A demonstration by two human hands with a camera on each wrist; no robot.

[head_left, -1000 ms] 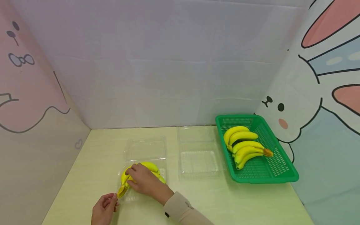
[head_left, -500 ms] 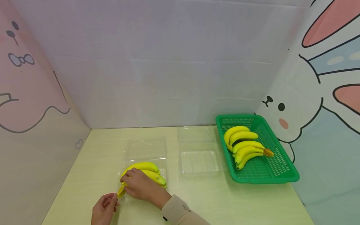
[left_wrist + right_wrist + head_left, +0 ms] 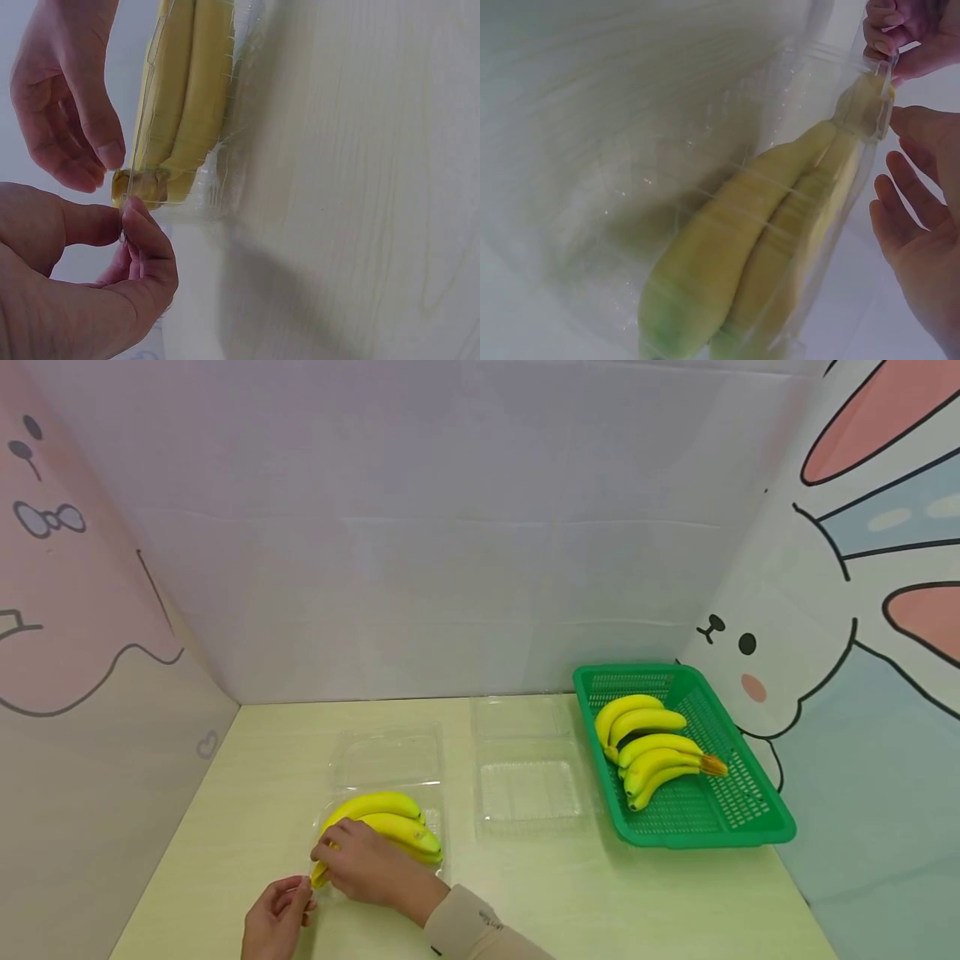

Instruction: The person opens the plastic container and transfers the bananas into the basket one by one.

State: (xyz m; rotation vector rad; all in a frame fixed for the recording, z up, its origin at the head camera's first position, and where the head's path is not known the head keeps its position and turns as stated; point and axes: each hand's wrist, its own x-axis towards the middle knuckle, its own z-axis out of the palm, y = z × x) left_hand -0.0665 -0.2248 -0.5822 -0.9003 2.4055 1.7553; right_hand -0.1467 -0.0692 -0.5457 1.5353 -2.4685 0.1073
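A bunch of yellow bananas [image 3: 401, 829] lies in the base of the left clear plastic clamshell container, whose lid [image 3: 388, 757] is folded back behind it. At the near left corner my left hand [image 3: 276, 917] pinches the container's rim between thumb and finger, beside the banana stem [image 3: 142, 186]. Over the stem end hovers my right hand [image 3: 367, 864], its fingers loosely bent. In the right wrist view my right hand [image 3: 930, 217] has its thumb close to the stem corner; whether it touches cannot be told. Nothing shows gripped in it.
To the right lies a second clear clamshell container [image 3: 531, 793], opened flat with nothing in it. A green basket [image 3: 750, 839] at the back right holds more bananas [image 3: 660, 760]. White cloth walls enclose the table's back and sides.
My right hand has slid left and toward me along the bananas to their stem end, uncovering more of the bunch. My left hand stays at the container's corner.
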